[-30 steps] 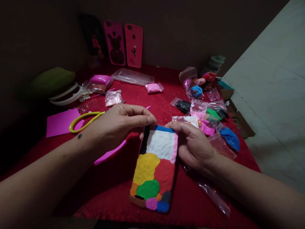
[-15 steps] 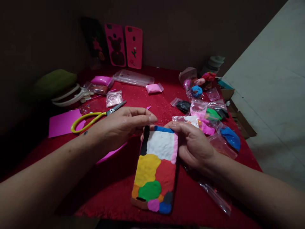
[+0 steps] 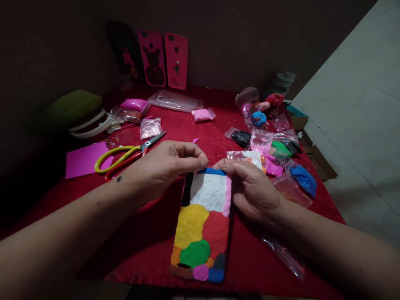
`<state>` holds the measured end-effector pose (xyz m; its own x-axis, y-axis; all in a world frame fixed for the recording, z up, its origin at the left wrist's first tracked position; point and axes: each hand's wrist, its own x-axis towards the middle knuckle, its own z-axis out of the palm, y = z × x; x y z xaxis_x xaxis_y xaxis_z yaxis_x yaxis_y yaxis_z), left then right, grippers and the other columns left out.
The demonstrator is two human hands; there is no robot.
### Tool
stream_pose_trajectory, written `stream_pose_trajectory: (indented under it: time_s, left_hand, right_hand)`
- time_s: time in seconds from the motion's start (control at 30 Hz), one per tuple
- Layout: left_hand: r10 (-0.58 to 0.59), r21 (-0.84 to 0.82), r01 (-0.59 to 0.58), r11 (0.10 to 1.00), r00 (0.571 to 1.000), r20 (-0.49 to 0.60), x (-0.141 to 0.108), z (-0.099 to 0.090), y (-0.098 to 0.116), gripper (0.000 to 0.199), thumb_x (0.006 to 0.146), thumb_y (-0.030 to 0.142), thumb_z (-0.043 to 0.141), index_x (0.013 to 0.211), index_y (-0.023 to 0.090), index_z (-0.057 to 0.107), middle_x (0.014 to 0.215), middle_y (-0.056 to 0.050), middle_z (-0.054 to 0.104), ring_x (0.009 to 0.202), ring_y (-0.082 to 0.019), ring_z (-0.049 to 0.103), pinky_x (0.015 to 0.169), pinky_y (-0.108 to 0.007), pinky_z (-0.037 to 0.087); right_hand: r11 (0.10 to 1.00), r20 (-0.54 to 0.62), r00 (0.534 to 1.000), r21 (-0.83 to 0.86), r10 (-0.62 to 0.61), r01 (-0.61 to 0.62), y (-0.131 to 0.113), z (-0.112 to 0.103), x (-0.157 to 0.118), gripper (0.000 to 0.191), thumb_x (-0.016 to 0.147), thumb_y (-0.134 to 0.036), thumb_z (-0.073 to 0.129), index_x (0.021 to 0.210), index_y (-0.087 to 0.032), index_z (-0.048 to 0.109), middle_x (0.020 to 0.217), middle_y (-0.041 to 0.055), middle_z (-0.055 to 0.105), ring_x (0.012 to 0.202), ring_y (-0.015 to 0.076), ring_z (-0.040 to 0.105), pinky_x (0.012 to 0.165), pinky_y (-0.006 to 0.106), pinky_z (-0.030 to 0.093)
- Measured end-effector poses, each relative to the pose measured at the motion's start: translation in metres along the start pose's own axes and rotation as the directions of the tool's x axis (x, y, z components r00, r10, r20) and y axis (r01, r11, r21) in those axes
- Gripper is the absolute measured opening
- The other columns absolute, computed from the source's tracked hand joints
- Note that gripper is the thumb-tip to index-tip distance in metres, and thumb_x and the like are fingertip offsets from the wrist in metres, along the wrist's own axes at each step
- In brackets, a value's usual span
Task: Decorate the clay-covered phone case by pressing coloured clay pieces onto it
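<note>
A phone case [image 3: 200,225] covered in patches of coloured clay is held over the red cloth, its far end tilted up between my hands. White, yellow, red and green patches fill its middle, with a blue strip along the top edge. My right hand [image 3: 253,187] grips the upper right side, thumb at the top corner. My left hand [image 3: 175,164] is closed at the top left corner, its thumb and forefinger pinched against the blue strip; the other fingers are partly hidden. Just beyond my left wrist lie scissors [image 3: 125,156] with yellow and red handles.
Bags of coloured clay [image 3: 265,146] crowd the right side of the table. Decorated phone cases [image 3: 176,62] lean on the back wall, a clear case [image 3: 176,101] lying before them. At left are a pink sheet [image 3: 83,160] and a green object [image 3: 75,104].
My left hand has come down and right, from just above the case onto its blue top edge. My right hand keeps its grip, and the case has shifted slightly left.
</note>
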<state>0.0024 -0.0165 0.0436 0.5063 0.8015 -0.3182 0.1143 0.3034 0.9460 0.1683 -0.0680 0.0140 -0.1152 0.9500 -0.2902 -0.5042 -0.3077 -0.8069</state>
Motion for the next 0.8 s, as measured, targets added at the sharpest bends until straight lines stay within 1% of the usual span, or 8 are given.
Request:
stream_pose_trajectory:
  time_s: [0.13,0.3,0.47,0.53,0.63,0.7,0.77,0.8]
  left_hand:
    - [0.008,-0.024,-0.008,1.0,1.0,0.024,0.0,-0.002,0.001,0.007,0.074,0.017,0.069,0.068,0.016,0.065,0.063,0.004,0.06,0.058,-0.006,0.052,0.058,-0.018,0.039]
    - [0.013,-0.034,-0.012,0.999,1.0,0.02,0.001,-0.003,-0.001,0.007,0.073,0.022,0.071,0.07,0.016,0.068,0.063,0.002,0.062,0.059,-0.007,0.054,0.057,-0.017,0.04]
    - [0.018,-0.021,-0.017,1.0,1.0,0.02,0.003,0.0,-0.003,0.004,0.071,0.015,0.069,0.068,0.015,0.065,0.063,0.003,0.06,0.057,-0.006,0.052,0.055,-0.017,0.039]
    - [0.019,-0.016,-0.019,1.0,1.0,0.02,0.003,-0.001,-0.003,0.004,0.07,0.015,0.069,0.069,0.015,0.065,0.063,0.002,0.06,0.058,-0.007,0.053,0.056,-0.017,0.04]
    - [0.037,-0.025,-0.037,0.999,0.999,-0.004,0.003,-0.003,-0.003,0.008,0.071,0.022,0.07,0.072,0.015,0.068,0.066,0.0,0.062,0.059,-0.008,0.055,0.057,-0.017,0.042]
    - [0.036,-0.055,-0.038,0.998,0.998,-0.043,0.004,-0.006,-0.003,0.011,0.072,0.025,0.07,0.073,0.014,0.07,0.068,-0.002,0.065,0.061,-0.01,0.058,0.057,-0.018,0.044]
    - [0.0,-0.096,-0.006,0.995,0.998,-0.069,0.006,-0.009,-0.003,0.01,0.071,0.023,0.068,0.07,0.013,0.069,0.066,-0.003,0.064,0.058,-0.011,0.058,0.054,-0.019,0.045]
    - [-0.027,-0.115,0.02,0.993,0.998,-0.064,0.007,-0.011,-0.003,0.009,0.07,0.022,0.067,0.068,0.013,0.069,0.064,-0.004,0.064,0.055,-0.011,0.057,0.052,-0.02,0.045]
  right_hand:
    - [1.0,-0.008,1.0,-0.015,-0.01,0.01,0.0,0.001,0.0,0.01,0.061,-0.015,0.06,0.061,-0.013,0.07,0.062,0.002,0.062,0.063,0.0124,0.052,0.063,0.026,0.04]
    - [1.0,-0.011,1.0,-0.02,0.008,-0.009,0.0,0.001,0.0,0.009,0.062,-0.017,0.06,0.059,-0.014,0.068,0.065,0.0032,0.064,0.065,0.0146,0.054,0.067,0.028,0.042]
    - [0.999,-0.004,1.0,-0.045,-0.01,0.01,-0.001,0.0,0.001,0.009,0.058,-0.016,0.061,0.06,-0.013,0.069,0.06,0.0014,0.061,0.061,0.0123,0.051,0.061,0.026,0.04]
    - [0.999,-0.003,1.0,-0.048,-0.009,0.009,-0.001,0.0,0.001,0.01,0.058,-0.016,0.061,0.06,-0.013,0.069,0.061,0.0015,0.061,0.062,0.0123,0.051,0.061,0.025,0.04]
    - [0.999,-0.02,1.0,-0.035,0.004,-0.005,0.0,0.0,0.001,0.008,0.057,-0.016,0.061,0.059,-0.013,0.068,0.064,0.0024,0.062,0.065,0.0132,0.051,0.064,0.026,0.041]
    - [1.0,-0.035,0.999,-0.025,0.017,-0.017,-0.001,-0.001,0.002,0.006,0.056,-0.017,0.062,0.058,-0.013,0.067,0.064,0.0022,0.061,0.066,0.0134,0.051,0.066,0.027,0.041]
    - [1.0,-0.047,0.999,-0.02,0.022,-0.023,-0.001,-0.001,0.003,0.006,0.056,-0.019,0.063,0.058,-0.014,0.066,0.064,0.0018,0.061,0.066,0.0133,0.05,0.066,0.027,0.041]
    - [1.0,-0.054,0.998,-0.014,0.024,-0.025,-0.001,-0.001,0.003,0.007,0.055,-0.019,0.063,0.058,-0.014,0.066,0.064,0.0016,0.06,0.066,0.0133,0.05,0.067,0.028,0.041]
